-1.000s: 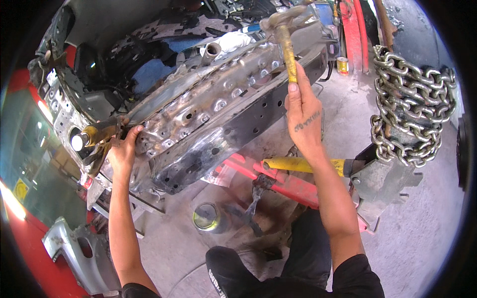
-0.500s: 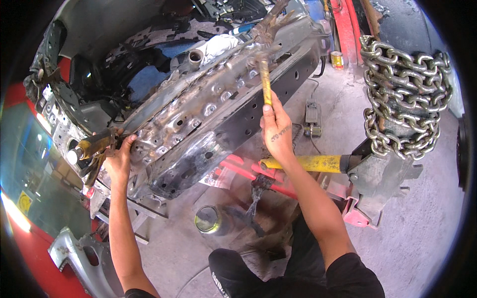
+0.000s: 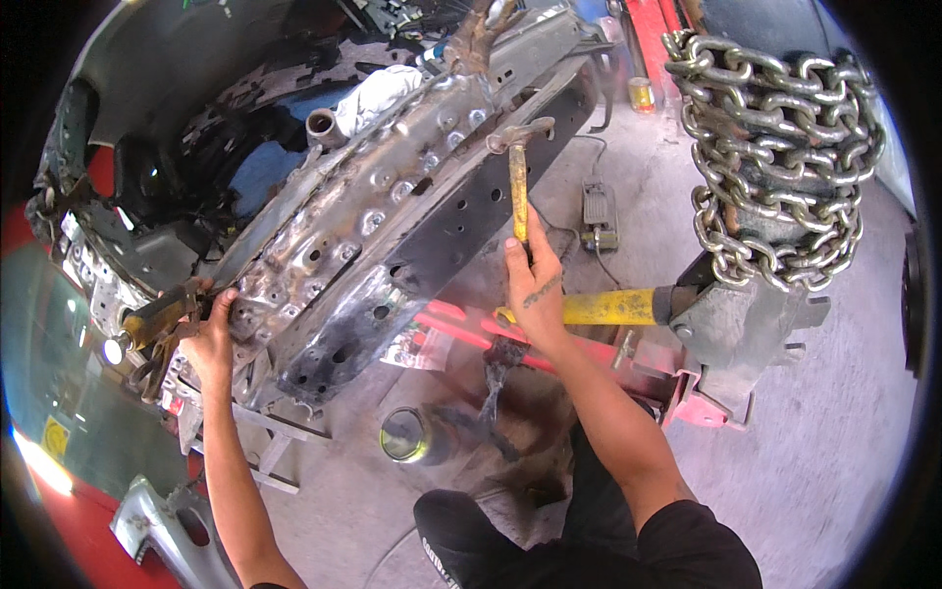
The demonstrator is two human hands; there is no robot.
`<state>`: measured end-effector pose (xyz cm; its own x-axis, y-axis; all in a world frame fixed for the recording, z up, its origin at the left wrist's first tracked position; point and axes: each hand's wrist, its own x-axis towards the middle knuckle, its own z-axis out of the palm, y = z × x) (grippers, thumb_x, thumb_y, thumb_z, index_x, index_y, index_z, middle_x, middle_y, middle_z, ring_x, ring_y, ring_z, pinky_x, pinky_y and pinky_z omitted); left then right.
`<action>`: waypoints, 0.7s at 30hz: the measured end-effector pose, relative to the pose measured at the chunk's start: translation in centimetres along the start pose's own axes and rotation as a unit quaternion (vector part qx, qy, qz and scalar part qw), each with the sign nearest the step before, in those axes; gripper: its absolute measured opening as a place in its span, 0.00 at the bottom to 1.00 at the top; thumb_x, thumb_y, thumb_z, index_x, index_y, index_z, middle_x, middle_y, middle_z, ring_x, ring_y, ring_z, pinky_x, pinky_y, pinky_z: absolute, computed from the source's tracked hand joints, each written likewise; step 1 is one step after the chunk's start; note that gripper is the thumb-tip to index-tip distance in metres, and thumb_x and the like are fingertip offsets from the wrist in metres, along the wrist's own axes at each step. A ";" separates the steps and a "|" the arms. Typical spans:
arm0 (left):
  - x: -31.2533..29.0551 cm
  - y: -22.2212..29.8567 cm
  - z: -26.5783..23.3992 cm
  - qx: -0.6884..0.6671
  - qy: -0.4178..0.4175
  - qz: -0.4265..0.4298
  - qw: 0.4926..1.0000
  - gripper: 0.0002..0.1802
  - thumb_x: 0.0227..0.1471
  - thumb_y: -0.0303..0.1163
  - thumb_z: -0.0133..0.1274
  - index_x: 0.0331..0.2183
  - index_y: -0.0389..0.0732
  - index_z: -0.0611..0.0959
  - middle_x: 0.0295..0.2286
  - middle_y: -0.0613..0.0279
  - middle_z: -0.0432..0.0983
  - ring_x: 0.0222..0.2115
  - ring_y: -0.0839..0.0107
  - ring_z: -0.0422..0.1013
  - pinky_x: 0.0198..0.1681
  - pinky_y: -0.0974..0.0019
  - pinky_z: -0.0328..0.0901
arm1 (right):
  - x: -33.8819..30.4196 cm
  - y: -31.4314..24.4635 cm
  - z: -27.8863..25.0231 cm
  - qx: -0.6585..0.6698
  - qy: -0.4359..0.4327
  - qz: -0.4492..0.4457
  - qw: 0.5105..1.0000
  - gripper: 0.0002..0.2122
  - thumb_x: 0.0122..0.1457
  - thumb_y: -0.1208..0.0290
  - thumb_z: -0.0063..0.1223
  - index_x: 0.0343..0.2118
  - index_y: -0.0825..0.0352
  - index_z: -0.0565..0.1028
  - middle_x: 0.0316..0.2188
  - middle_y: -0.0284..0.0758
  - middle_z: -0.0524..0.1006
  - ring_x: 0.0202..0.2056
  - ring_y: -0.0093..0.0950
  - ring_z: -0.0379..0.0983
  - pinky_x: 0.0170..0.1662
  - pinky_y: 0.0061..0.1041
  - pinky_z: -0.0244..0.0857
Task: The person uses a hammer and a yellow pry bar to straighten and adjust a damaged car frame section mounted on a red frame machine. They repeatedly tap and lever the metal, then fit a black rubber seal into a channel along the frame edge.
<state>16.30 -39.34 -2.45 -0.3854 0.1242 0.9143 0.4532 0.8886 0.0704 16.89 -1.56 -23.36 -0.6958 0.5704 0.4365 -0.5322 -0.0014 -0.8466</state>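
Note:
A long car-body rail (image 3: 378, 182) of scuffed bare metal, dotted with shiny round spots, runs from lower left to upper right, with a black perforated beam (image 3: 446, 236) along its near side. My left hand (image 3: 208, 339) is closed on the rail's left end, thumb on its face, the other fingers mostly hidden. Close beside it is a yellow-brown cylindrical tool (image 3: 162, 312) with a bright round end. My right hand (image 3: 535, 280) grips a hammer (image 3: 520, 191) by its yellow handle. The hammer's head appears in front of the black beam; I cannot tell whether they touch.
Heavy chain (image 3: 785, 162) wraps a post at right, above a yellow cylinder (image 3: 613, 307) and red frame (image 3: 461, 329). A foot pedal (image 3: 599, 216) and round can (image 3: 404, 435) stand on the floor. White cloth (image 3: 378, 98) and a rusty brown piece (image 3: 481, 39) sit along the rail.
The hammer's head, blurred over the rail's far part before, is now nearer me, in front of the black beam. My left hand stays at the rail's end. The whole view has shifted slightly.

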 end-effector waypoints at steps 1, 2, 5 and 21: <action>0.1 0.0 -0.1 0.009 -0.007 -0.007 1.000 0.21 0.49 0.33 0.70 0.42 0.34 0.83 0.38 0.57 0.83 0.40 0.68 0.76 0.48 0.62 0.68 | -0.2 -0.5 -0.3 0.005 -0.006 -0.016 1.000 0.25 0.69 0.66 0.44 0.68 0.65 0.60 0.26 0.37 0.69 0.28 0.26 0.66 0.35 0.29 0.64; 0.1 -0.1 -0.1 0.018 -0.015 -0.013 1.000 0.20 0.49 0.33 0.70 0.42 0.34 0.83 0.38 0.57 0.83 0.40 0.68 0.76 0.49 0.62 0.68 | -0.3 -0.3 -0.4 0.008 -0.007 -0.007 1.000 0.25 0.70 0.66 0.44 0.68 0.65 0.60 0.26 0.38 0.69 0.28 0.26 0.67 0.35 0.30 0.65; 0.3 -0.6 -0.5 0.021 -0.015 0.016 1.000 0.21 0.50 0.33 0.70 0.44 0.34 0.83 0.39 0.57 0.83 0.41 0.67 0.76 0.49 0.62 0.68 | -0.6 0.3 -0.7 0.024 -0.013 0.015 1.000 0.25 0.70 0.65 0.42 0.68 0.65 0.60 0.27 0.37 0.70 0.29 0.27 0.67 0.36 0.30 0.65; 0.5 -0.8 -0.1 -0.018 -0.015 -0.003 1.000 0.21 0.51 0.33 0.69 0.44 0.31 0.83 0.41 0.56 0.81 0.43 0.64 0.75 0.52 0.59 0.66 | 7.4 -0.2 2.7 0.141 -0.040 0.059 0.987 0.26 0.73 0.62 0.38 0.72 0.52 0.52 0.20 0.28 0.65 0.13 0.19 0.59 0.14 0.23 0.58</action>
<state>15.81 -39.98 -2.03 -0.4127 0.1319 0.9013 0.4787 0.8732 0.0914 10.51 0.49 -19.16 -0.7910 0.4864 0.3712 -0.5499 -0.2991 -0.7798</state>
